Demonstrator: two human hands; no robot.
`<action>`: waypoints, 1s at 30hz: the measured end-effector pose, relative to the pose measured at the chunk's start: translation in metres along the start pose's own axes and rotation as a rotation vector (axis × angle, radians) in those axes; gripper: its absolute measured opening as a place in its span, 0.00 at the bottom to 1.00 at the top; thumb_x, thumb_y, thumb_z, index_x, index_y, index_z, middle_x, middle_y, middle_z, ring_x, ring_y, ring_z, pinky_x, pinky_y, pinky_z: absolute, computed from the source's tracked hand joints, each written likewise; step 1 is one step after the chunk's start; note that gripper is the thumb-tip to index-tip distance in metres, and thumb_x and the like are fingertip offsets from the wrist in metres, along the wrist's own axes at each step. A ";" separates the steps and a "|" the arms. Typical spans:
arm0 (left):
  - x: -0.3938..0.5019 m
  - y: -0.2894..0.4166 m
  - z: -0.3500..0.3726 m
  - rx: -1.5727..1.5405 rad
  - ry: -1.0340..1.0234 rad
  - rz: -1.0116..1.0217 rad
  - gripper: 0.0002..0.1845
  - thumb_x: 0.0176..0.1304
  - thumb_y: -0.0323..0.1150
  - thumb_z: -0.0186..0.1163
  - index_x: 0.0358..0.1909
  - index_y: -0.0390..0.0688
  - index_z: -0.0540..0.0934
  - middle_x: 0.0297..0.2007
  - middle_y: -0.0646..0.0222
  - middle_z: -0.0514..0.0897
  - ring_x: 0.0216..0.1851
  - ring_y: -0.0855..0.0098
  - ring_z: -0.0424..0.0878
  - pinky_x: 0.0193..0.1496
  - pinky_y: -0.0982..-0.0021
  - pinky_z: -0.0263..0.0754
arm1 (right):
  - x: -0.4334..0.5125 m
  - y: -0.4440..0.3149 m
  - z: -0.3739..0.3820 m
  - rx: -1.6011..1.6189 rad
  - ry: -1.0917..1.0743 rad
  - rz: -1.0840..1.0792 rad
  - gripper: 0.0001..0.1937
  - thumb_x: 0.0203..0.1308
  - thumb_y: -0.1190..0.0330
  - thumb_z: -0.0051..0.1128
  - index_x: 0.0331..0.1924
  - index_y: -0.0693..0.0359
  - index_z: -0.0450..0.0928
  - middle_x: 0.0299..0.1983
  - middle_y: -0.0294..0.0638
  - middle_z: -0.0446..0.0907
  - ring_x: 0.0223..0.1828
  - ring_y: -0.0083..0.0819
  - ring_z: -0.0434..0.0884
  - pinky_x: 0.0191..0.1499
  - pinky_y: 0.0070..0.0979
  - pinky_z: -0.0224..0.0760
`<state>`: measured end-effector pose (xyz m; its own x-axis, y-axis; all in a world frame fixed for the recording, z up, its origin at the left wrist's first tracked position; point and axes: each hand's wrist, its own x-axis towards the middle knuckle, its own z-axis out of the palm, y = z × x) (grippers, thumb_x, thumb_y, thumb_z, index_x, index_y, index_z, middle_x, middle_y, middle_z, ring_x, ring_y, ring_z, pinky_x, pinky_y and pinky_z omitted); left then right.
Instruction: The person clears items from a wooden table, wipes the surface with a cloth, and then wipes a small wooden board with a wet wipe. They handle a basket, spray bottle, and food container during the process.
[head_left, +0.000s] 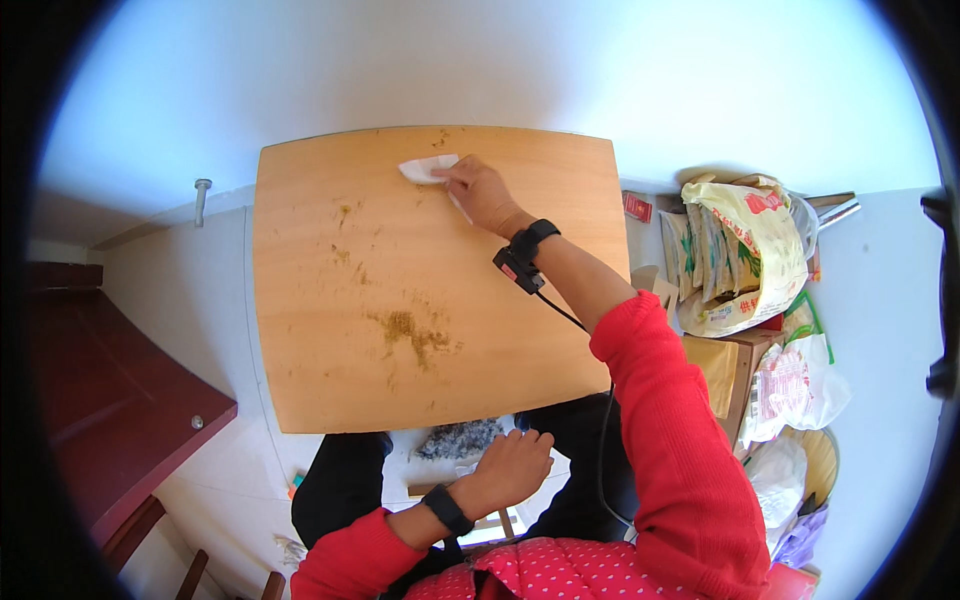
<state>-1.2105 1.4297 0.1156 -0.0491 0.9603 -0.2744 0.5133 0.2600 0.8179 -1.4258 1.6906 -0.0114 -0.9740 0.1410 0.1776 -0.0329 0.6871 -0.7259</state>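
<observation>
My right hand (484, 193) is shut on a folded white tissue or cloth (424, 169), pressed to the far part of a light wood-grain tabletop (525, 315). Brown smears mark the surface. The largest brown patch (409, 334) lies nearer to me, left of centre, and a small smudge (441, 138) sits just beyond the tissue. Below the table's near edge, over my lap, my left hand (510, 469) is loosely curled with its back upward. Nothing shows in it, though its palm is hidden.
On the right, a plastic bag of packets (772, 262) stands by cardboard boxes (739, 375) and more bags. A dark red wooden furniture top (135, 405) juts in at left. Behind the table rises a white wall (420, 67). A black cable (562, 311) trails from my right wrist device.
</observation>
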 end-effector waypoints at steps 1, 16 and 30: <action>-0.002 0.000 0.001 0.004 -0.002 0.005 0.10 0.63 0.35 0.53 0.38 0.38 0.74 0.33 0.58 0.79 0.36 0.55 0.80 0.36 0.55 0.75 | -0.001 0.004 -0.006 -0.017 0.145 0.053 0.13 0.61 0.74 0.52 0.48 0.54 0.83 0.42 0.48 0.80 0.42 0.45 0.79 0.47 0.33 0.73; -0.020 -0.001 0.005 0.043 -0.031 -0.040 0.11 0.62 0.38 0.56 0.38 0.40 0.75 0.34 0.60 0.80 0.37 0.57 0.79 0.40 0.56 0.74 | 0.022 0.065 -0.048 -0.655 0.554 0.537 0.12 0.58 0.65 0.51 0.42 0.55 0.84 0.36 0.51 0.82 0.41 0.50 0.81 0.45 0.43 0.75; -0.034 -0.007 0.001 0.121 0.110 0.026 0.09 0.60 0.36 0.56 0.35 0.41 0.74 0.29 0.62 0.78 0.34 0.60 0.78 0.35 0.59 0.72 | 0.065 -0.076 0.083 0.108 -0.152 -0.257 0.10 0.57 0.74 0.56 0.42 0.57 0.84 0.39 0.45 0.80 0.43 0.41 0.79 0.46 0.32 0.73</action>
<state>-1.2112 1.3955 0.1188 -0.1245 0.9736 -0.1913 0.6150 0.2271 0.7551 -1.5055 1.5886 0.0002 -0.9528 -0.1416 0.2687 -0.2980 0.6058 -0.7376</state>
